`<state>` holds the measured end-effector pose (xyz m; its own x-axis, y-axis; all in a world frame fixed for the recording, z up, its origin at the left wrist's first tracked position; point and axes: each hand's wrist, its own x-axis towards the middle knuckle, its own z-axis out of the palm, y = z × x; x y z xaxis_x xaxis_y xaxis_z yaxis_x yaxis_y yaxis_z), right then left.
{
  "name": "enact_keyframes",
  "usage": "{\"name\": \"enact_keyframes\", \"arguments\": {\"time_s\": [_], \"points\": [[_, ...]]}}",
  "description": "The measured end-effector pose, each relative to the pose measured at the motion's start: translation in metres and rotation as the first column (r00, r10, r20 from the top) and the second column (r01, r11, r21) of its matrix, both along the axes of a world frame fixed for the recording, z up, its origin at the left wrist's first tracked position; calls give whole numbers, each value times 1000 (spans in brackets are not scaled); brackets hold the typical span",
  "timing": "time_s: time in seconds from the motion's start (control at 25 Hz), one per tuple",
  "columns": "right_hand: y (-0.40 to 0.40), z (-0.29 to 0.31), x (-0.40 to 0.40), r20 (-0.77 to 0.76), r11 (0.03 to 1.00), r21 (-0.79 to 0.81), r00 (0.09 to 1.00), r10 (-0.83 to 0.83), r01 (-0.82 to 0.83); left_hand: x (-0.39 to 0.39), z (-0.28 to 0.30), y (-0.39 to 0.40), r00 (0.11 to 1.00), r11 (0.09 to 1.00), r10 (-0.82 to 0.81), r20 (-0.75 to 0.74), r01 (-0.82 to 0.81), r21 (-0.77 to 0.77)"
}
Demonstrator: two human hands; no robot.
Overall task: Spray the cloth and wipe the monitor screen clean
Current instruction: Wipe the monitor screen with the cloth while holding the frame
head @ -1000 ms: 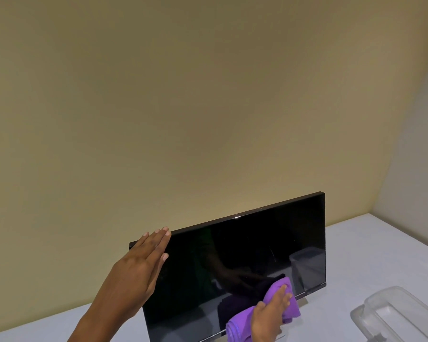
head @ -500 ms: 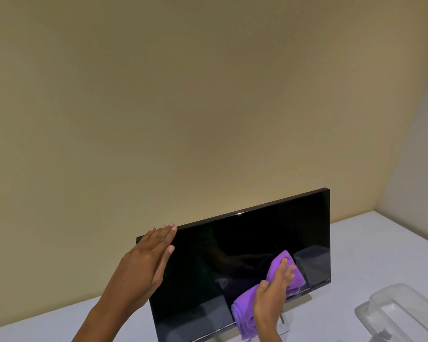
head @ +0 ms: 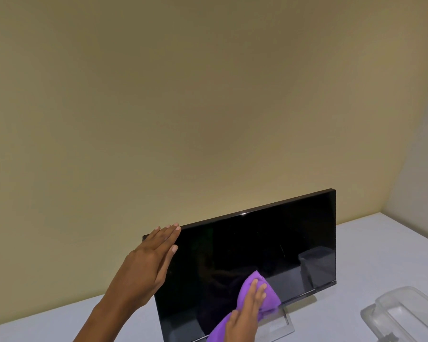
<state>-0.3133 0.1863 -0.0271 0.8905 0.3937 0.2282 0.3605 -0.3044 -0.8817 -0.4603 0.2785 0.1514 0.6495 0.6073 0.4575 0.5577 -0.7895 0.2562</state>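
A black monitor [head: 269, 245] with a dark, glossy screen stands on a white table [head: 371, 255]. My left hand [head: 151, 262] rests flat with straight fingers against the screen's upper left corner and edge. My right hand [head: 247, 309] presses a purple cloth [head: 269, 294] against the lower middle of the screen with extended fingers. The cloth trails down below my palm to the frame's bottom edge. No spray bottle is in view.
A clear plastic container [head: 405, 314] sits on the table at the lower right. The monitor's clear stand base [head: 279, 327] shows under the screen. A beige wall [head: 183, 107] rises behind, with a corner at the right.
My right hand with the cloth slid up the screen, then came back down and a little left. My left hand kept its place on the monitor's corner.
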Motion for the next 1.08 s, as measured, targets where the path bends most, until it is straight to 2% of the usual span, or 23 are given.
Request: {"name": "enact_keyframes", "arguments": {"time_s": [0.12,0.28,0.48,0.56,0.6,0.64,0.68,0.72,0.76,0.8,0.84,0.88,0.96,1.08], "points": [[6,4,8,109,999,-22,993,51,-49,-3,-1,-1,1000,999,21,-2,-21,48],[-1,6,35,-59,1000,27,998,-3,5,-8,0,-1,999,994,38,-34,-34,105],[-9,-1,36,-66,998,-55,997,-40,37,-9,-5,-2,999,996,54,-5,-53,75],[-12,-10,18,-89,987,-160,996,-7,-8,-10,-6,-2,998,997,63,18,-64,48],[-12,-21,8,-121,988,-150,993,12,-30,-9,-5,-3,998,998,63,27,-64,31],[-6,-30,3,-242,991,-42,964,111,-124,-9,-4,-4,997,998,64,40,-64,4],[1,-55,1,-210,989,-58,970,121,-136,-8,-1,-5,996,998,66,51,-65,-27],[-7,-75,-7,-1,959,-275,997,78,-75,-7,1,-6,996,997,67,58,-65,-49],[-10,-75,-17,79,963,-254,990,114,-90,-7,3,-7,996,996,66,60,-62,-61],[-15,-61,-28,-64,978,-56,978,197,-200,-8,5,-8,996,996,62,58,-58,-66],[-14,-33,-32,-223,970,57,944,244,-237,-9,6,-8,997,996,57,54,-53,-69],[-12,-15,-33,-192,979,-2,961,197,-202,-9,6,-8,997,996,54,49,-50,-72],[-16,2,-19,-86,991,-7,988,131,-132,-11,7,-9,998,996,51,44,-47,-74],[-14,1,11,-141,999,38,990,18,-13,-12,8,-12,999,996,41,36,-38,-78]]}}
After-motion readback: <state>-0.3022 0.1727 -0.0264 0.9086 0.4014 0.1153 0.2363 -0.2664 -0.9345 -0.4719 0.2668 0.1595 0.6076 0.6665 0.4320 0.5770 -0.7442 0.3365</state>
